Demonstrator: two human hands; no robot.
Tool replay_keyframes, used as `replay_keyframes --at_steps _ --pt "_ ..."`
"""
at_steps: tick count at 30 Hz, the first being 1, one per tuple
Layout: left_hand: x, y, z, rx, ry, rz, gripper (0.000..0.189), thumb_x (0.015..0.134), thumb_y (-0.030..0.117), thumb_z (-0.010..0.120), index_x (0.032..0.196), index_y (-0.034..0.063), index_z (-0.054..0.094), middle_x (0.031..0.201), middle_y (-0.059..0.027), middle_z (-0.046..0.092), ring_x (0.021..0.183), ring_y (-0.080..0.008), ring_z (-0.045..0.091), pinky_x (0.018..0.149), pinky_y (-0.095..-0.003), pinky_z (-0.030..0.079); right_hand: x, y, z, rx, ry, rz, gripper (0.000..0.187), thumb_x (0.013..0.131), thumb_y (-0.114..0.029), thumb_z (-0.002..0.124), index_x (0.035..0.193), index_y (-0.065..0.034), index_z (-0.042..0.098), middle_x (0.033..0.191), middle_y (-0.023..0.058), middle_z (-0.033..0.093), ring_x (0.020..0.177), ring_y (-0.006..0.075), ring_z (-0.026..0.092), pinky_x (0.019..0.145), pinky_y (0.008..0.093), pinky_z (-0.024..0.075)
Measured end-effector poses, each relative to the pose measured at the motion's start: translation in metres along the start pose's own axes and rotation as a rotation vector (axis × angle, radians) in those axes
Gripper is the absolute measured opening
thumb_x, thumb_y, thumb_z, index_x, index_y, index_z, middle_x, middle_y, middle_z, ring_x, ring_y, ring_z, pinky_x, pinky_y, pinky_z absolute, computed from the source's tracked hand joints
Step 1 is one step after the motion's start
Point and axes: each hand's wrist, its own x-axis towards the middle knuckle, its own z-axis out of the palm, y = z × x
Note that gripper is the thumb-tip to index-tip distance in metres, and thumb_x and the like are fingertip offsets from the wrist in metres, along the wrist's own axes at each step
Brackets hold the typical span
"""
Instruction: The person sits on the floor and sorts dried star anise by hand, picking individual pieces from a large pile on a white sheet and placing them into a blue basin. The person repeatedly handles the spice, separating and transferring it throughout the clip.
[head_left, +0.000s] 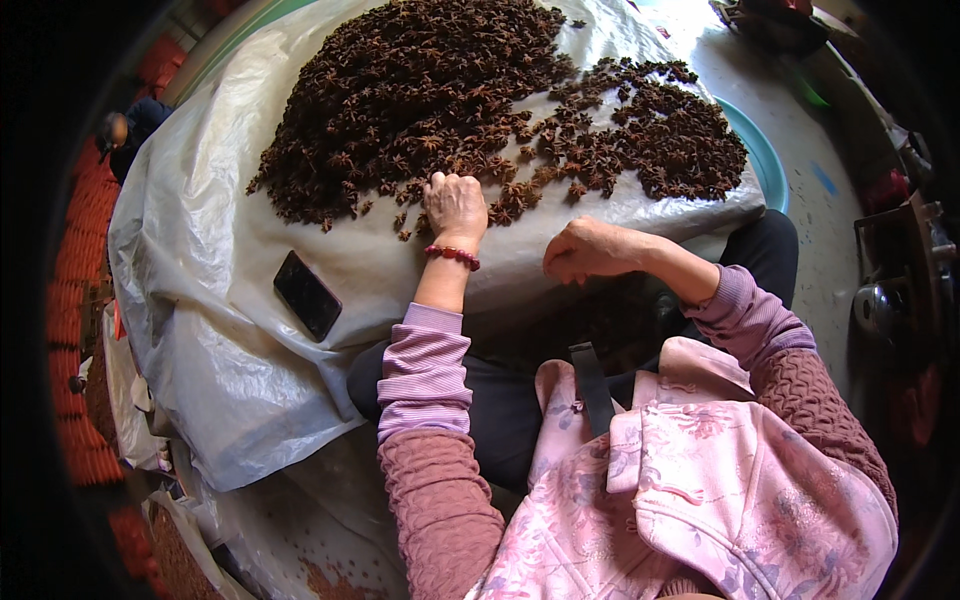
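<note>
A large heap of dried star anise (405, 105) covers the far part of a whitish plastic sheet (240, 247). To its right is a smaller pile of star anise (682, 142), linked to it by scattered pieces. My left hand (455, 206), with a beaded bracelet (452, 256) at the wrist, is at the heap's near edge. Its fingers curl away from view, so whatever they hold is hidden. Over the sheet's front edge hangs my right hand (592, 247), fingers bent downward; I cannot tell whether anything is in them.
A dark smartphone (307, 295) lies on the sheet left of my left arm. The turquoise rim of a round container (761, 154) shows under the sheet at right. Red-orange sacks (82, 247) are stacked at far left, where another person (135, 135) is partly visible.
</note>
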Motion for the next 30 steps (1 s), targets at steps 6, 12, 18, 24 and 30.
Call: replay_keyframes --at_steps 6,12,18,24,30 --pt "-0.005 -0.018 -0.015 -0.587 0.028 -0.098 0.017 0.078 0.017 0.062 0.073 0.0018 0.069 0.076 -0.01 0.069 0.074 -0.0227 0.064 0.07 -0.0353 0.05 0.016 0.001 -0.013 0.017 0.308 -0.093 0.019 0.088 -0.013 0.057 0.099 -0.0009 0.067 0.077 0.008 0.068 0.065 0.0136 0.064 0.061 0.029 0.0525" --pt "-0.023 -0.006 -0.061 -1.34 -0.418 -0.284 0.013 0.081 0.012 0.062 0.084 0.0009 0.067 0.071 -0.0048 0.066 0.061 -0.0082 0.059 0.06 -0.0255 0.049 0.059 0.002 -0.019 0.169 0.557 -0.25 0.032 0.087 -0.01 0.063 0.118 -0.0048 0.059 0.104 0.0064 0.067 0.088 0.0108 0.061 0.074 0.0281 0.0514" --pt "-0.052 0.026 -0.083 -1.275 -0.888 0.25 0.02 0.073 0.008 0.059 0.09 0.0006 0.067 0.077 -0.01 0.067 0.075 -0.0187 0.066 0.071 -0.0309 0.051 0.108 0.016 -0.046 -0.354 0.778 -0.174 0.027 0.086 -0.013 0.057 0.111 -0.0074 0.066 0.103 0.0112 0.068 0.097 0.0232 0.064 0.084 0.0362 0.0505" --pt "-0.038 -0.012 -0.054 -0.294 -0.225 -0.103 0.023 0.082 0.006 0.053 0.104 0.004 0.057 0.107 -0.0139 0.059 0.102 -0.0323 0.056 0.085 -0.0432 0.048 0.14 0.029 -0.025 -0.757 0.615 -0.467 0.026 0.079 -0.005 0.053 0.103 -0.0073 0.064 0.105 0.0092 0.062 0.104 0.0263 0.055 0.092 0.0352 0.0433" --pt "-0.048 0.003 -0.041 -0.264 -0.309 -0.018 0.02 0.082 0.01 0.052 0.099 0.0047 0.06 0.105 -0.0133 0.06 0.095 -0.0342 0.059 0.083 -0.0448 0.049 0.103 0.045 -0.03 -0.469 0.712 -0.481 0.013 0.076 0.0 0.056 0.088 -0.0035 0.056 0.092 0.012 0.054 0.097 0.0308 0.053 0.083 0.0398 0.0455"
